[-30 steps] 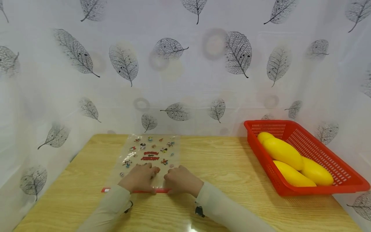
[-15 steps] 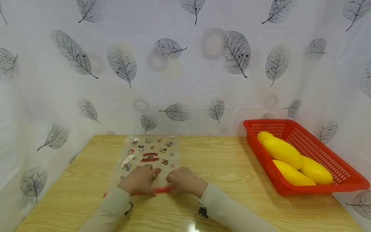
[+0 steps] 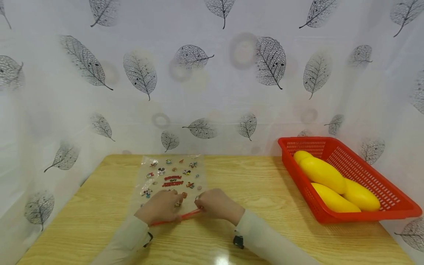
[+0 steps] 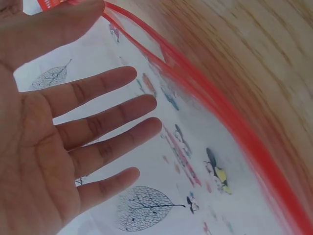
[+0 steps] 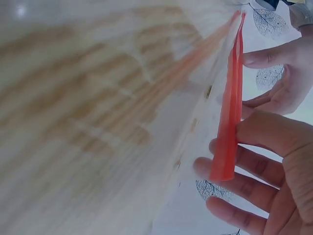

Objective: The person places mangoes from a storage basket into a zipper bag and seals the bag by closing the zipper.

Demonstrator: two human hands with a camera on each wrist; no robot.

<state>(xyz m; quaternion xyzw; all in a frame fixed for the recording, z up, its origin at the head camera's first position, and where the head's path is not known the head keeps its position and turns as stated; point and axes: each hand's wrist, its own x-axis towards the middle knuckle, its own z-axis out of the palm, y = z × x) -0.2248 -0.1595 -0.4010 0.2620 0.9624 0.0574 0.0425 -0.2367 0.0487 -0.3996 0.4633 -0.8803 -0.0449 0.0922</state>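
Observation:
A clear zip bag (image 3: 179, 171) printed with small cartoon figures lies on the table, its red zip strip (image 3: 190, 214) facing me. My right hand (image 3: 218, 206) pinches the strip's right end between thumb and fingers, and that end is lifted off the wood. Straight and spread, the fingers of my left hand (image 4: 83, 122) lie over the bag in the left wrist view. The left thumb touches the zip strip (image 4: 234, 122), whose two red lines stand slightly apart near it. In the right wrist view the strip (image 5: 227, 127) runs from the right hand towards the left hand (image 5: 288, 68).
A red plastic basket (image 3: 394, 211) with several yellow mango-shaped fruits (image 3: 322, 175) stands at the right of the wooden table (image 3: 248, 180). Behind the table hangs a white curtain (image 3: 218, 88) with a leaf print.
My right hand has moved slightly right and up, raising its end of the zip strip, which now slants. The left hand stays almost in place. The basket has not moved.

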